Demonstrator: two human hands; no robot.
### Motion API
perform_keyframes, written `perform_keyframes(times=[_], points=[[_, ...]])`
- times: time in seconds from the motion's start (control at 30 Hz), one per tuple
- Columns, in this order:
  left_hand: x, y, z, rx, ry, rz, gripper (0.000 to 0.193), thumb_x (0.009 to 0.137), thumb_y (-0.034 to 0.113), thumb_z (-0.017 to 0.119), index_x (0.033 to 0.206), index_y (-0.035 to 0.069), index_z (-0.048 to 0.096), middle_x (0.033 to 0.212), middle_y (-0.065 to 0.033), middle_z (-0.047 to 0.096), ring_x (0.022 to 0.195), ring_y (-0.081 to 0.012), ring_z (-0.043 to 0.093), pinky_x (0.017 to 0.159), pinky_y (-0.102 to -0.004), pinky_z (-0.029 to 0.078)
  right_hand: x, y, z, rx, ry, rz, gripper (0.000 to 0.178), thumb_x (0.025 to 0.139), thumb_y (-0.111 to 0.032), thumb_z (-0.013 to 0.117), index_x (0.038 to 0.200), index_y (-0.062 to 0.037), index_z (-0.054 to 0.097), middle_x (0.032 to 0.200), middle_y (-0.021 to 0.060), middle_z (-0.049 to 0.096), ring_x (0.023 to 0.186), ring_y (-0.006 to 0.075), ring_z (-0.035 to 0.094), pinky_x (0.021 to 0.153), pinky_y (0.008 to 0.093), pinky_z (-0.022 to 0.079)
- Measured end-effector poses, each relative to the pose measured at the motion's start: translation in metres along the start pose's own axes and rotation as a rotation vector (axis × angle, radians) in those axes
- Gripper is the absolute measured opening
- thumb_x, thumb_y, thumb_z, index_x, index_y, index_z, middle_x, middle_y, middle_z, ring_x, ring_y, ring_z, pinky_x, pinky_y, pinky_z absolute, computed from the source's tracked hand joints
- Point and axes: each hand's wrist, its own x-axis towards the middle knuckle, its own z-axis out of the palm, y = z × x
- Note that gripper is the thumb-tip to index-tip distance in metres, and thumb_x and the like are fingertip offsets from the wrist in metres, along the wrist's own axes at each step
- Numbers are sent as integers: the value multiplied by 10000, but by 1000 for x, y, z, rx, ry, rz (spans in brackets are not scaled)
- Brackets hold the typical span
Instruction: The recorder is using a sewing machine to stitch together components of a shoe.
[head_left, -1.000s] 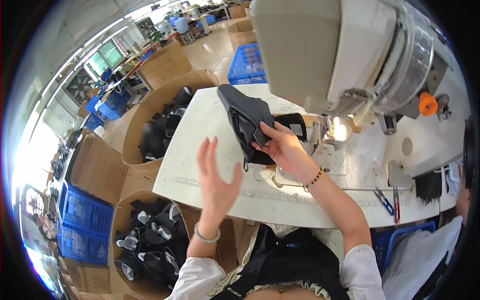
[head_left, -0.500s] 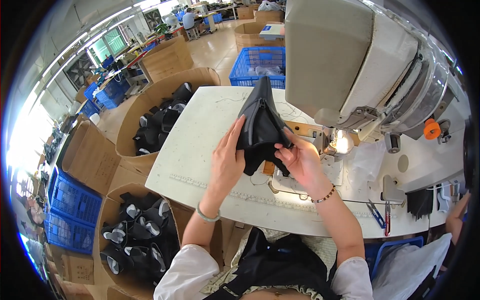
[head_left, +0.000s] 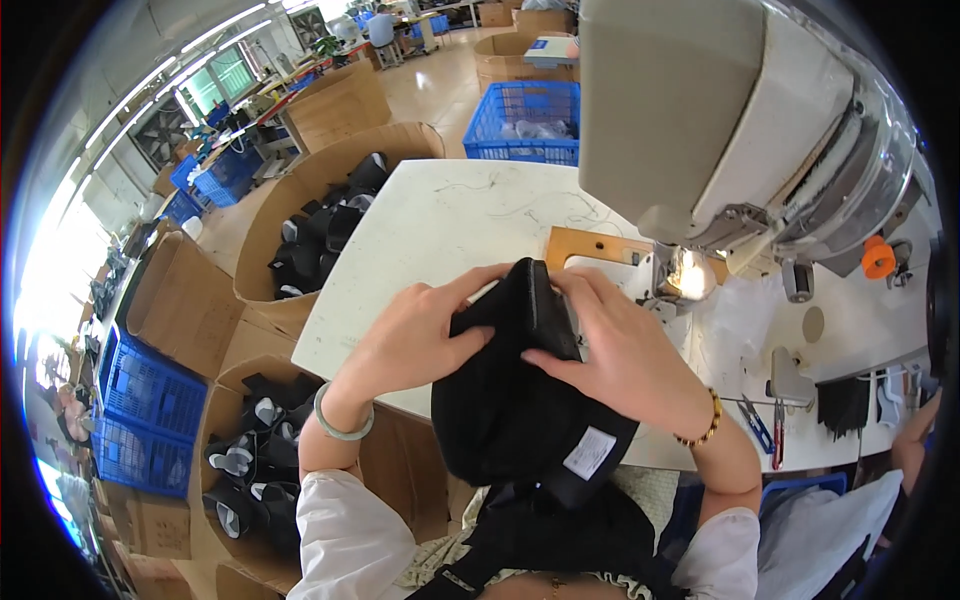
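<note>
Both hands hold a black sewn fabric piece [head_left: 500, 400] in front of my body, over the near edge of the white sewing table. It has a dark, shiny leather-like strip at its upper end and a white label [head_left: 590, 453] low on its right side. My left hand [head_left: 415, 335] pinches the piece's upper left side between thumb and fingers. On the strip side, my right hand [head_left: 625, 350] grips with its thumb across the front and its fingers behind. The exact kind of article cannot be told.
A large sewing machine [head_left: 670, 110] with a lit lamp stands at the right. Blue snips [head_left: 755, 425] and a red-handled tool [head_left: 778, 435] lie on the table's right. Cardboard boxes [head_left: 265, 240] of black pieces stand at the left. A blue crate [head_left: 525, 120] sits beyond the table.
Both hands have brought the black piece from beside the machine's needle area toward my body. It is turned, so its fabric side and white label now show.
</note>
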Motion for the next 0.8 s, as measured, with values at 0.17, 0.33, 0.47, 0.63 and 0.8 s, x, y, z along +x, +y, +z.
perform_keyframes(times=[0.17, 0.33, 0.47, 0.63, 0.8], points=[[14, -19, 18, -239, -198, 81, 525, 790, 177, 686, 1277, 71, 518, 621, -153, 576, 534, -243, 538, 572, -351, 431, -16, 15, -3, 200, -172, 258, 415, 894, -209, 599, 1197, 51, 484, 945, 238, 647, 867, 401, 637, 777, 406, 502], [27, -38, 46, -238, -371, 94, 422, 902, 293, 642, 1230, 49, 538, 779, -99, 646, 585, -151, 502, 576, -311, 421, -39, 26, 15, 207, -73, 268, 330, 941, -236, 541, 1103, 51, 555, 814, 249, 646, 737, 415, 632, 661, 443, 493], [33, -37, 52, -135, -366, 91, 308, 945, 299, 580, 1109, 39, 573, 701, -130, 605, 579, -220, 533, 570, -334, 416, -52, 42, 18, 316, -99, 422, 309, 948, -242, 535, 1035, 49, 593, 763, 232, 636, 671, 378, 626, 620, 404, 470], [34, -33, 55, -50, -250, 160, 240, 944, 258, 582, 996, 25, 553, 675, -159, 598, 620, -308, 582, 587, -363, 430, -52, 54, 21, 504, -90, 534, 300, 928, -244, 568, 1027, 34, 623, 712, 175, 616, 586, 222, 564, 574, 328, 430], [28, -28, 70, -15, -125, 107, 283, 914, 256, 621, 1052, 28, 525, 813, -172, 637, 772, -353, 620, 689, -383, 469, -43, 48, 24, 279, 54, 123, 516, 836, -22, 531, 1340, -57, 421, 1067, 261, 573, 820, 369, 622, 761, 414, 489]])
